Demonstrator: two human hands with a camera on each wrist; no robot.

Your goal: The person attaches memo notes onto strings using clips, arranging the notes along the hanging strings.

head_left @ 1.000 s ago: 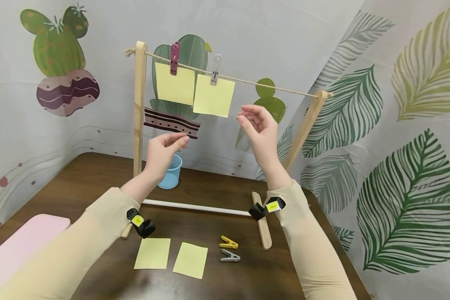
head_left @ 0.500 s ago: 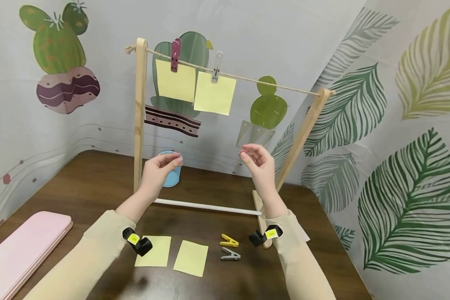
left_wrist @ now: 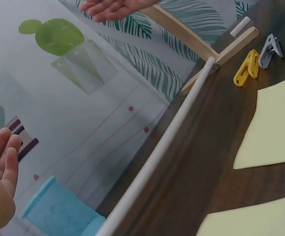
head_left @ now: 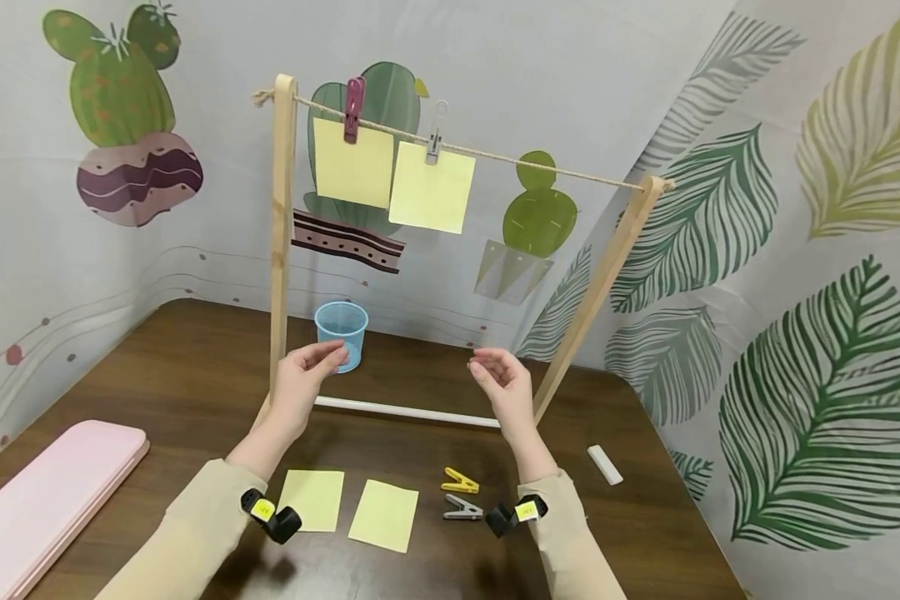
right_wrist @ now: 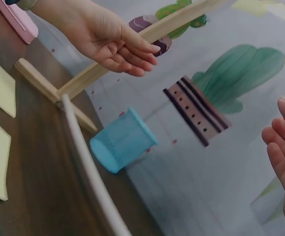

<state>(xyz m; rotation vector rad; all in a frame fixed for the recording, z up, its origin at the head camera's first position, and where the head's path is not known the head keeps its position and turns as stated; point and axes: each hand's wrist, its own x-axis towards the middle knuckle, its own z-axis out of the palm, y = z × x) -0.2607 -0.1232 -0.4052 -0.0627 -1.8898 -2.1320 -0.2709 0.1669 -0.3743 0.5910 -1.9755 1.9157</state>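
Observation:
My left hand (head_left: 298,385) hangs in the air in front of the blue mesh cup (head_left: 342,325), fingers loosely bent and holding nothing. My right hand (head_left: 506,387) is level with it near the rack's right post (head_left: 598,292), likewise with nothing in it. Above them a string (head_left: 540,169) carries two yellow paper squares: the left paper (head_left: 353,171) hangs from a maroon clip (head_left: 354,110), the right paper (head_left: 432,187) from a clear clip (head_left: 435,142). On the table lie two more yellow papers (head_left: 383,515), a yellow clip (head_left: 460,481) and a grey clip (head_left: 462,507).
A white rod (head_left: 408,411) joins the feet of the wooden rack low over the table. At the left lies a pink case (head_left: 52,500). To the right is a small white block (head_left: 605,465). A patterned cloth (head_left: 450,50) stands behind the table.
Both hands have dropped from near the hanging papers to just over the table, the right one farther. The white block at the right has come into sight. The papers and clips stay put.

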